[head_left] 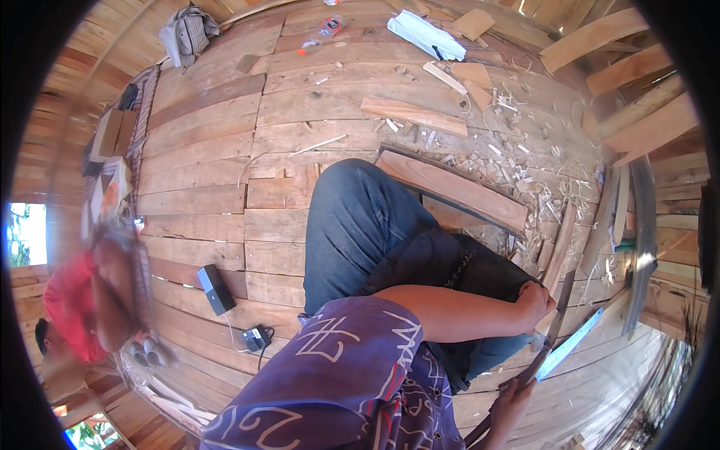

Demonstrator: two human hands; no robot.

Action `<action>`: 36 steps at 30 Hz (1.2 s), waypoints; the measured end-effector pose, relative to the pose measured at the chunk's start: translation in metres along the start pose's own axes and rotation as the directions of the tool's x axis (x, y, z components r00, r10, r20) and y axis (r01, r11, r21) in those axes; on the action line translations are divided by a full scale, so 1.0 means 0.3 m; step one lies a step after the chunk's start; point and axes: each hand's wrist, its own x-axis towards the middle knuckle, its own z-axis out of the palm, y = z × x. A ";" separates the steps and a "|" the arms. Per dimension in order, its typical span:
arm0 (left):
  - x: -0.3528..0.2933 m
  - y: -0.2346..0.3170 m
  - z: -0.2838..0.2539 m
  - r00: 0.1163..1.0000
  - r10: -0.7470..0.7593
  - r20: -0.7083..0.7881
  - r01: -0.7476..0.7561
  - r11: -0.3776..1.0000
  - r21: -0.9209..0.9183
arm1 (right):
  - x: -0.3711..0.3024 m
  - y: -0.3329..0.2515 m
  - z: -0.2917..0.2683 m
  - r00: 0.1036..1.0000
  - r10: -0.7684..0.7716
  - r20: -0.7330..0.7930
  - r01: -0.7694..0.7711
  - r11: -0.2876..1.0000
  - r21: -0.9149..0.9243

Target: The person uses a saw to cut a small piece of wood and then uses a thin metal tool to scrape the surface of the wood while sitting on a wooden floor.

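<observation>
- Wooden plank floor [202,180] fills the view, its boards worn and reddish, with pale wood shavings [525,187] strewn toward two o'clock.
- At four o'clock the left hand [536,300] sits with fingers curled together, clamped on the top of a narrow wooden strip [559,255] that stands nearly upright beside the knee.
- At five o'clock the right hand [514,397] has its fingers wrapped tight round the dark handle of a long flat-bladed knife [566,349]; the bright blade runs up toward three o'clock and lies just beside the strip's lower end.
- A long reddish wooden plank [450,187] lies on the floor just past the blue-jeaned knee [352,217], near the centre.
- At seven o'clock a small black rectangular box [216,289] rests on the boards, with a black charger and white cable [255,339] near it.
- At twelve o'clock lies a white folded cloth [426,34]; at eleven o'clock, a grey crumpled garment [187,31].
- At eight o'clock another person in a red top [67,307] sits, blurred.
</observation>
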 end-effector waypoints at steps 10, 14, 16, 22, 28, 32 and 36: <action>0.010 0.010 0.021 0.999 -0.046 -0.023 0.044 0.995 -0.091 | 0.000 -0.027 -0.019 0.997 0.060 0.050 -0.059 0.998 -0.020; 0.011 0.018 0.018 0.999 -0.025 -0.034 0.023 0.998 -0.060 | -0.005 -0.035 -0.018 0.998 0.049 0.027 -0.049 0.999 0.016; 0.009 0.016 0.013 1.000 -0.008 -0.028 0.007 0.999 -0.044 | -0.005 -0.031 -0.018 0.999 0.027 0.027 -0.028 0.999 0.034; -0.006 0.001 -0.003 1.000 -0.005 -0.021 0.004 0.999 -0.033 | -0.004 -0.075 -0.025 0.999 0.030 0.039 -0.033 0.998 0.055; -0.011 -0.013 -0.040 0.998 0.027 0.055 -0.024 0.998 -0.051 | 0.004 -0.015 -0.006 1.000 0.007 0.018 -0.008 0.996 0.085; -0.007 -0.007 -0.037 0.999 0.017 0.048 -0.015 0.999 -0.048 | 0.008 0.055 0.018 1.000 -0.026 -0.013 0.026 0.999 0.043; -0.001 -0.004 -0.003 1.000 -0.011 0.004 0.011 0.999 -0.043 | 0.011 0.049 0.017 0.999 -0.049 -0.004 0.049 0.998 0.028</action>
